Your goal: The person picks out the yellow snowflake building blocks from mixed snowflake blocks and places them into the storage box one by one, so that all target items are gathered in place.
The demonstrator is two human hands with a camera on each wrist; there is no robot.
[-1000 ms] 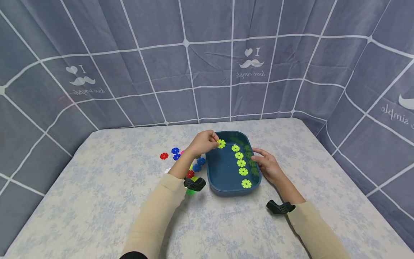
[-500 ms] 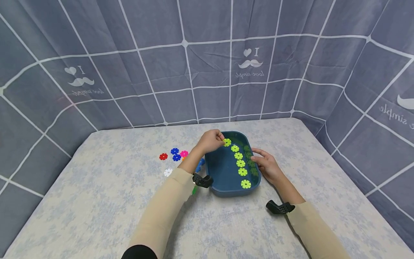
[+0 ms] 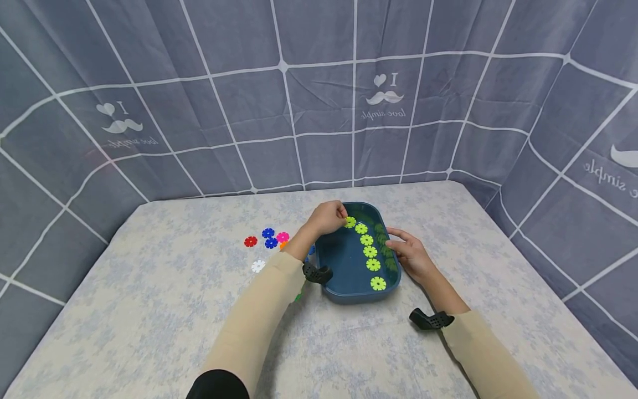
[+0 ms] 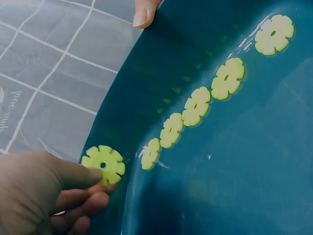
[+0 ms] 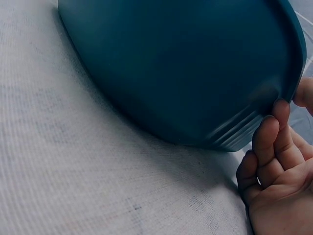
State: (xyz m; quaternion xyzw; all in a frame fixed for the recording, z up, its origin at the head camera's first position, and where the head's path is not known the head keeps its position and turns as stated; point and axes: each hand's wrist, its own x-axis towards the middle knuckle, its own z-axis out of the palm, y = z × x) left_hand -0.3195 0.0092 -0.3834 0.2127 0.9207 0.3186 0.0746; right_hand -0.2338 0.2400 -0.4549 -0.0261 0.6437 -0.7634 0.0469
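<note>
Between thumb and fingers my left hand (image 3: 329,218) pinches a yellow-green notched plastic disc (image 4: 110,171), a flower-shaped piece with a hole in its middle. The disc is at the far left end of a dark teal plastic bin (image 3: 360,298); whether it touches the bin floor I cannot tell. Several matching yellow-green discs (image 4: 195,106) lie in a line along the bin's right side. At that side my right hand (image 3: 413,254) holds the rim, its thumb on the edge and its other fingers (image 5: 266,134) against the outer wall.
Left of the bin lie loose discs: a red disc (image 3: 251,241), two blue discs (image 3: 271,243), a pink disc (image 3: 282,236), a white disc (image 3: 258,266) and others partly hidden by the left arm. A grey-blue checked curtain (image 3: 319,111) hangs behind the patterned tabletop (image 3: 149,310).
My left hand has moved slightly right with its yellow-green disc, toward the top of the row in the bin. The right hand has stayed at the rim.
</note>
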